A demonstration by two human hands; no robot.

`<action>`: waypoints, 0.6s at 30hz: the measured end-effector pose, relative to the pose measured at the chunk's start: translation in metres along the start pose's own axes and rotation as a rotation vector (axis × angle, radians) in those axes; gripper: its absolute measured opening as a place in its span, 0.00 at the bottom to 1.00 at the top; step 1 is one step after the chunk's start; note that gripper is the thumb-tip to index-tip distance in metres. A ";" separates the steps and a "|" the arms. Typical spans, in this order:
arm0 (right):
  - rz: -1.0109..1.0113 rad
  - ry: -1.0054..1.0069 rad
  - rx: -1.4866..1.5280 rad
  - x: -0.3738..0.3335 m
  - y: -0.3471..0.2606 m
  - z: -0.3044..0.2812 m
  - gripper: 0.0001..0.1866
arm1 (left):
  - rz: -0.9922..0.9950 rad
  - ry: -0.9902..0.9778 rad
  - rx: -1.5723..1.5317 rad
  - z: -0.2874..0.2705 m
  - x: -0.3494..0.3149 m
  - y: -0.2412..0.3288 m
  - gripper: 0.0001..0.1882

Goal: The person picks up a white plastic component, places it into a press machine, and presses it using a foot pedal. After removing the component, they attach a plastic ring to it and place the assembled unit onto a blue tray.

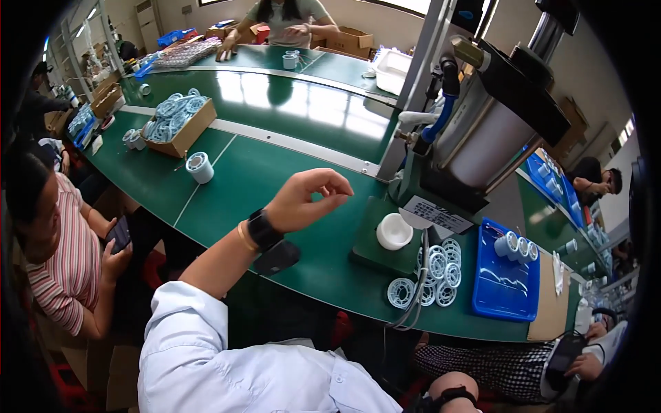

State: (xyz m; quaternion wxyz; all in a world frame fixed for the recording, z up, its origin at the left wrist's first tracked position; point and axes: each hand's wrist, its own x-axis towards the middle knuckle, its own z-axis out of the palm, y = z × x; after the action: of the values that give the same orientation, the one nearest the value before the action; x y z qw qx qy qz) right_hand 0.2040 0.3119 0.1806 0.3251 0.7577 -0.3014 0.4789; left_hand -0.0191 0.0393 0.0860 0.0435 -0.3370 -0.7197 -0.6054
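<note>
My left hand (306, 199), with a dark watch and a bracelet at the wrist, is raised over the green table. Its fingers are loosely bent, a gap shows between thumb and fingers, and nothing is visible in it. Nearest to its fingertips is a white round cup-shaped holder (394, 237) on a dark green block, below the press (482, 144). Pale blue slotted plastic rings (438, 265) are heaped beside that block. At the lower edge, my right hand (454, 391) shows only as a patch of skin near a black strap; its fingers are hidden.
Right of the rings lies a blue tray (508, 292) with several white cylindrical parts. Another white cylinder (200, 168) stands near a cardboard box (189, 131) of pale blue parts. Cables (417, 296) hang over the table's front edge. People sit left, right and across.
</note>
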 end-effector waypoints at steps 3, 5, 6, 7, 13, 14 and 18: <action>0.292 0.155 -0.247 -0.033 0.012 0.001 0.21 | 0.358 -0.104 -0.215 -0.004 -0.004 0.069 0.05; 0.400 0.638 -0.372 -0.050 0.008 0.003 0.12 | 0.655 -0.169 -0.385 0.001 0.002 0.110 0.02; 0.505 0.686 -0.353 -0.059 0.001 -0.005 0.15 | 0.669 -0.411 -0.240 -0.011 0.011 0.125 0.11; 0.577 0.754 -0.248 -0.066 0.005 -0.014 0.18 | 0.633 -0.398 -0.218 -0.014 0.000 0.138 0.11; 0.836 0.719 -0.482 -0.117 -0.011 -0.035 0.15 | 0.651 -0.349 -0.440 -0.001 -0.009 0.152 0.20; 0.834 0.715 -0.499 -0.118 -0.014 -0.035 0.15 | 0.669 -0.336 -0.476 0.002 -0.013 0.155 0.22; 0.877 0.783 -0.566 -0.122 -0.031 -0.038 0.14 | 0.738 -0.304 -0.641 0.019 -0.022 0.163 0.28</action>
State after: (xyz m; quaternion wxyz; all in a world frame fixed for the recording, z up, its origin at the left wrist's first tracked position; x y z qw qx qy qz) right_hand 0.1637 0.3776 0.0743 0.3721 0.2190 -0.5565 0.7098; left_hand 0.0916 0.0533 0.2079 0.0436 -0.6492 -0.3292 -0.6843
